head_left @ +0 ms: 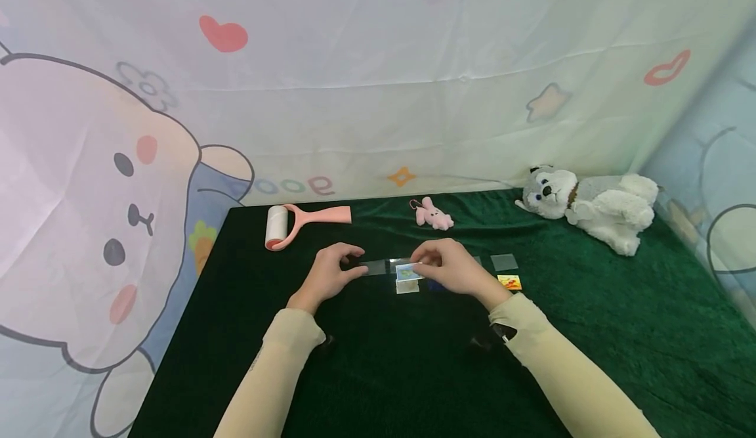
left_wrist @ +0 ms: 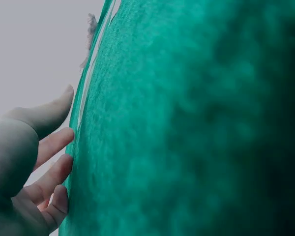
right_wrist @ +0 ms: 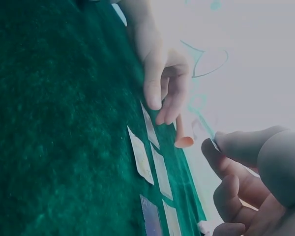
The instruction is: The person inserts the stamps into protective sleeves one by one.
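My right hand [head_left: 451,267] pinches a small picture card [head_left: 406,272] between thumb and fingertip; in the right wrist view this card [right_wrist: 215,143] shows edge-on, raised off the cloth. Beneath it in the head view lies a pale card [head_left: 407,286]. A dark blue card [head_left: 436,285] is partly covered by the right hand. My left hand [head_left: 331,270] has its thumb and fingers loosely bent and spread apart, beside a clear rectangular piece [head_left: 375,267] at the row's left end. Whether they touch it, I cannot tell. The left hand [left_wrist: 34,152] holds nothing.
Farther right lie another clear rectangle [head_left: 504,262] and a yellow-red card [head_left: 510,282]. A pink-handled lint roller [head_left: 319,215], a pink plush charm [head_left: 434,215] and a plush dog [head_left: 596,205] lie along the back of the green cloth [head_left: 390,372]. A printed curtain [head_left: 378,83] hangs behind.
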`<state>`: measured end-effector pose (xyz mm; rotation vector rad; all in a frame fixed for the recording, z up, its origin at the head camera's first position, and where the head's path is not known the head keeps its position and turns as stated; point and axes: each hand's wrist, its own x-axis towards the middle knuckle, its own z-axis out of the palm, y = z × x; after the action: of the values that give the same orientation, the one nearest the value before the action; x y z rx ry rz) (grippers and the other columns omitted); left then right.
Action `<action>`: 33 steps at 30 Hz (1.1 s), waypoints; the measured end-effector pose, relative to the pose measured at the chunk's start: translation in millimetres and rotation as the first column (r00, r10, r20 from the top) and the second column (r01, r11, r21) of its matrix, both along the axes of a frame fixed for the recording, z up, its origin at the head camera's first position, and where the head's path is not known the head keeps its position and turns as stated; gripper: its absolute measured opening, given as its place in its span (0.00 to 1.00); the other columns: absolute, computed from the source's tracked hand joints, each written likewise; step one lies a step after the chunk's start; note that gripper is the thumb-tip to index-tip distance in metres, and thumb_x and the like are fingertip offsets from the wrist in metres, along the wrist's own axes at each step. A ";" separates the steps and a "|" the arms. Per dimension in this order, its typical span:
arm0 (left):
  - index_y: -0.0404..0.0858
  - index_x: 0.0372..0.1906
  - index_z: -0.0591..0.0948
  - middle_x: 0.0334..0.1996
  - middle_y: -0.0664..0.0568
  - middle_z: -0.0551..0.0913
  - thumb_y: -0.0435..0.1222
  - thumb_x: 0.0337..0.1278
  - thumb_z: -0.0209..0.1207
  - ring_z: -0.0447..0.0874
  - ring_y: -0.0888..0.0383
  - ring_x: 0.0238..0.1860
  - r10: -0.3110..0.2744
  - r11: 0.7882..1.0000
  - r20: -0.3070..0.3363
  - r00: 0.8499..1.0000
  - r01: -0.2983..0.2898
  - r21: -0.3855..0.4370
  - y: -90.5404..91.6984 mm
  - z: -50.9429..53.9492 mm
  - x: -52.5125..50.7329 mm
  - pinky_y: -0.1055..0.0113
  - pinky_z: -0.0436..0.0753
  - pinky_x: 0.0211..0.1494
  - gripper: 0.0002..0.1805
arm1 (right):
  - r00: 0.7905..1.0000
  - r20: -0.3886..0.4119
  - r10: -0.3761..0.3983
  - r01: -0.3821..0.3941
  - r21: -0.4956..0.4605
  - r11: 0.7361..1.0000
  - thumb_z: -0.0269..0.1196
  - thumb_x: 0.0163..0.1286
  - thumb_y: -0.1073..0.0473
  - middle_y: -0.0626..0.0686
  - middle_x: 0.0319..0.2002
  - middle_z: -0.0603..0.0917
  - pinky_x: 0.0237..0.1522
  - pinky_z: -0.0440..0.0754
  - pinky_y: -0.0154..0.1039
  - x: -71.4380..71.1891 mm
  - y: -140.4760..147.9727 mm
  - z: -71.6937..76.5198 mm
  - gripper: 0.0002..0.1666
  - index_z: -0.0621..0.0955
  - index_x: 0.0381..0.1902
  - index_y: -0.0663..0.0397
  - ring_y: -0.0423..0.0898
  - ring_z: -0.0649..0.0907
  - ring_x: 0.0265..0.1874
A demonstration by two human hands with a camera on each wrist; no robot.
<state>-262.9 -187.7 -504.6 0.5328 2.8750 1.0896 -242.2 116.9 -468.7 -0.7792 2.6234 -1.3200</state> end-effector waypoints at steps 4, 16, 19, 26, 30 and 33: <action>0.43 0.60 0.86 0.59 0.48 0.84 0.42 0.64 0.72 0.81 0.48 0.56 -0.005 1.000 0.021 1.000 0.006 -0.030 4.9 -1.5 -2.7 0.51 0.81 0.63 0.21 | 1.000 0.004 -0.011 0.011 -0.004 1.000 0.69 0.74 0.58 0.48 0.39 0.88 0.40 0.81 0.41 0.7 3.7 -0.9 0.07 0.88 0.47 0.52 0.45 0.81 0.34; 0.44 0.51 0.89 0.46 0.53 0.83 0.41 0.61 0.75 0.78 0.51 0.49 0.010 0.996 0.038 0.999 -0.007 -0.087 14.9 -4.4 -5.7 0.53 0.81 0.57 0.15 | 1.000 0.012 -0.010 0.010 -0.020 1.000 0.69 0.74 0.59 0.48 0.36 0.87 0.35 0.79 0.39 3.5 6.9 2.3 0.06 0.88 0.45 0.52 0.45 0.79 0.31; 0.46 0.48 0.89 0.43 0.54 0.84 0.40 0.61 0.75 0.78 0.52 0.47 0.015 0.998 0.026 1.000 -0.014 -0.066 14.7 -6.2 -6.3 0.54 0.81 0.56 0.12 | 1.000 0.014 -0.012 0.012 -0.018 1.000 0.69 0.74 0.59 0.48 0.36 0.86 0.34 0.77 0.39 5.0 7.0 4.2 0.05 0.88 0.45 0.51 0.45 0.78 0.30; 0.47 0.46 0.90 0.38 0.58 0.87 0.39 0.63 0.73 0.80 0.56 0.39 0.016 1.000 -0.009 1.000 -0.016 -0.024 13.3 -5.3 -4.5 0.59 0.82 0.46 0.08 | 1.000 0.001 -0.007 0.007 -0.012 1.000 0.69 0.73 0.59 0.47 0.35 0.86 0.34 0.78 0.38 4.3 9.0 2.6 0.05 0.88 0.45 0.51 0.45 0.79 0.30; 0.47 0.46 0.90 0.38 0.57 0.88 0.39 0.64 0.72 0.80 0.56 0.38 0.010 1.000 -0.014 1.000 -0.010 -0.002 12.5 -3.5 -5.0 0.60 0.83 0.45 0.07 | 1.000 -0.005 -0.012 0.012 -0.013 1.000 0.69 0.73 0.59 0.47 0.35 0.87 0.34 0.78 0.38 3.1 10.6 2.0 0.05 0.88 0.45 0.51 0.45 0.79 0.30; 0.46 0.46 0.90 0.38 0.57 0.89 0.39 0.64 0.72 0.81 0.55 0.38 0.012 1.000 -0.005 1.000 -0.012 0.010 12.7 -1.9 -5.4 0.60 0.84 0.45 0.08 | 1.000 -0.005 -0.016 0.016 -0.013 1.000 0.69 0.74 0.59 0.47 0.35 0.87 0.34 0.77 0.38 2.4 11.8 1.9 0.05 0.88 0.45 0.51 0.45 0.79 0.30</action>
<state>-268.2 -175.0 -506.5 0.5201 2.8826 1.1068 -239.8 128.7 -466.9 -0.7663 2.6326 -1.3424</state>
